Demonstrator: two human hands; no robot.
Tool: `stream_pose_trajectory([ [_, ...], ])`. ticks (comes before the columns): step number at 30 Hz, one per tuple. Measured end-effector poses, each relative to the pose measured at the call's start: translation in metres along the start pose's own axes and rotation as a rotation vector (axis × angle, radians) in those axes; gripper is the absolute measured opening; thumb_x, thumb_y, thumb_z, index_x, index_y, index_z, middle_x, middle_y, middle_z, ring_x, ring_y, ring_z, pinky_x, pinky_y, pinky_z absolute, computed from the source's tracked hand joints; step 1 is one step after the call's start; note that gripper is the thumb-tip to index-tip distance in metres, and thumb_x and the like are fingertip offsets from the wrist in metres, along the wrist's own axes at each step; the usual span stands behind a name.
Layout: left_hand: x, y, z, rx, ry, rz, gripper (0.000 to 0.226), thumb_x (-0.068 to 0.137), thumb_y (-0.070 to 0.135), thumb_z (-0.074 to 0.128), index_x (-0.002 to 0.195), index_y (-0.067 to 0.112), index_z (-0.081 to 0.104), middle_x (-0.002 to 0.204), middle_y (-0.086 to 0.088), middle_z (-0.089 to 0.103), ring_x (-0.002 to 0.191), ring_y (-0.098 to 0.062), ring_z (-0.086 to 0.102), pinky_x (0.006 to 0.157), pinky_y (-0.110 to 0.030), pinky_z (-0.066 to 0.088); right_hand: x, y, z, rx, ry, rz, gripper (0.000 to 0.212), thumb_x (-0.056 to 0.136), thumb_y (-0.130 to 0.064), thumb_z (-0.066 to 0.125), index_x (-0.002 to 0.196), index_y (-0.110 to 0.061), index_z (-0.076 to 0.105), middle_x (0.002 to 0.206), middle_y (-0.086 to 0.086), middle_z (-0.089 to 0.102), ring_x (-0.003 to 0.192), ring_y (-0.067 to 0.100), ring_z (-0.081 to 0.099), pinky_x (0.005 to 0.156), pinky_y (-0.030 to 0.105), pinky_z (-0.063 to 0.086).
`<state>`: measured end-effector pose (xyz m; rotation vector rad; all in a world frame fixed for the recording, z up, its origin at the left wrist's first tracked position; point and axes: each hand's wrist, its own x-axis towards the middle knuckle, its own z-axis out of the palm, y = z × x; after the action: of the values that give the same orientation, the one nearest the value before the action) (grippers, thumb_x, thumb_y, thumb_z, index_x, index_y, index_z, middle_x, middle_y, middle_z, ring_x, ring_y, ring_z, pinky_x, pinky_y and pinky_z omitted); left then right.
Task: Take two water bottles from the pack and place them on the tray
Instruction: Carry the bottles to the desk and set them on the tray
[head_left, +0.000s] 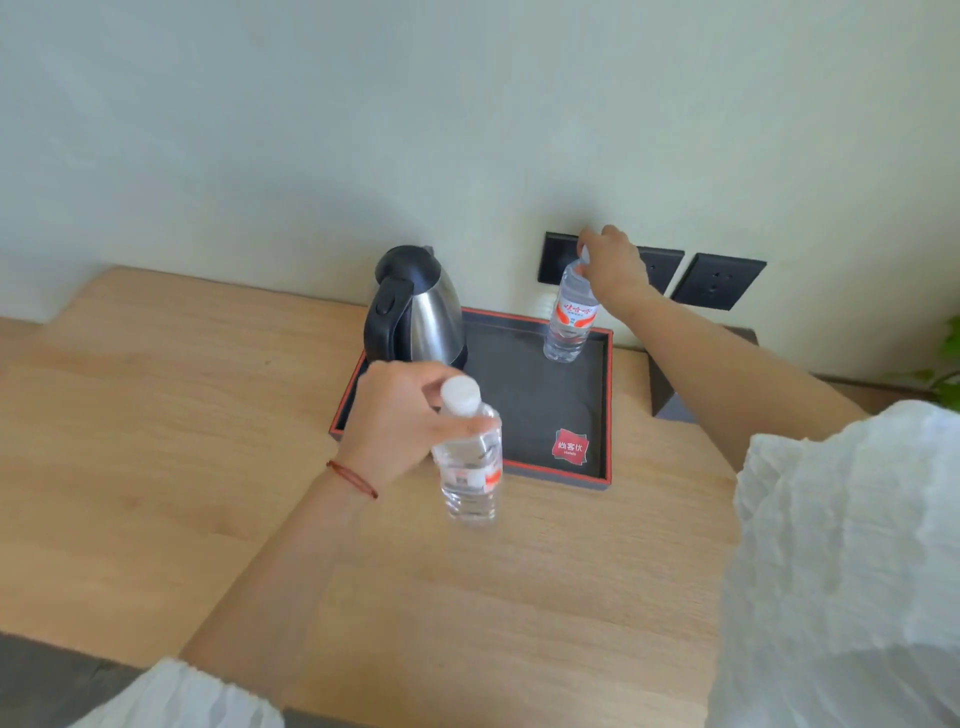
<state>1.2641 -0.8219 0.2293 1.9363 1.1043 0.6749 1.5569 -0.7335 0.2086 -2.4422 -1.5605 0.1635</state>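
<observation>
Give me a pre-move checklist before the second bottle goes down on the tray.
1. Left hand grips the second bottle near its cap: ok.
2. Second bottle over the tray: not ok, mostly over the table.
3. Free tray floor in front of the kettle: ok.
4. First bottle upright in the far right corner: ok.
5. Right hand released from it: not ok.
6. Caps sealed: cannot tell.

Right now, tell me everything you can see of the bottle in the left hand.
The near bottle is clear plastic with a white cap, a red and white label and water inside. It stands roughly upright, blurred, in front of the black tray's near edge. The left hand grips it below the cap. Whether its base touches the wooden table is unclear.
</observation>
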Motion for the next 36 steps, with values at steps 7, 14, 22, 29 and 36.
stream_pose_trajectory([
  [7,0.114,0.016,0.015,0.221,0.076,0.071,0.035,0.053,0.04,0.088,0.069,0.013,0.072,0.069,-0.008,0.074,0.06,-0.017,0.056,0.059,-0.026,0.041,-0.002,0.013,-0.003,0.052,0.001,0.075,0.022,0.093,-0.006,0.052,0.115,-0.001,0.054,0.119,0.023,0.051,0.103,0.042,0.056,0.085,0.044,0.05],
  [14,0.191,0.011,0.057,0.363,0.112,0.071,0.043,0.059,0.046,0.082,0.073,0.008,0.067,0.078,-0.012,0.074,0.076,-0.033,0.065,0.06,-0.034,0.046,0.004,0.018,-0.001,0.017,-0.005,0.057,0.026,0.092,-0.005,0.054,0.118,-0.003,0.053,0.117,0.023,0.052,0.101,0.042,0.057,0.085,0.045,0.051],
  [22,0.225,-0.003,0.1,0.534,0.171,0.006,0.059,0.072,0.055,0.068,0.091,0.001,0.058,0.095,-0.019,0.067,0.087,-0.039,0.064,0.063,-0.036,0.04,0.005,0.011,0.004,-0.016,0.014,0.037,0.025,0.091,-0.001,0.054,0.115,-0.003,0.052,0.115,0.021,0.052,0.098,0.039,0.058,0.078,0.041,0.05],
  [29,0.222,-0.016,0.084,0.151,-0.276,0.191,0.039,0.073,0.024,0.078,0.104,0.007,0.06,0.105,-0.012,0.068,0.093,-0.026,0.06,0.085,-0.034,0.046,0.007,0.01,0.004,0.003,0.015,0.015,0.026,0.09,-0.002,0.055,0.115,-0.004,0.053,0.114,0.021,0.052,0.097,0.039,0.058,0.077,0.041,0.049],
  [36,0.221,-0.024,0.072,0.126,-0.241,0.118,0.037,0.074,0.01,0.077,0.106,0.001,0.061,0.107,-0.02,0.067,0.092,-0.022,0.055,0.081,-0.026,0.04,0.006,0.007,0.004,0.027,0.007,0.009,0.024,0.09,-0.004,0.056,0.114,-0.003,0.054,0.114,0.022,0.052,0.098,0.039,0.057,0.076,0.04,0.049],
])
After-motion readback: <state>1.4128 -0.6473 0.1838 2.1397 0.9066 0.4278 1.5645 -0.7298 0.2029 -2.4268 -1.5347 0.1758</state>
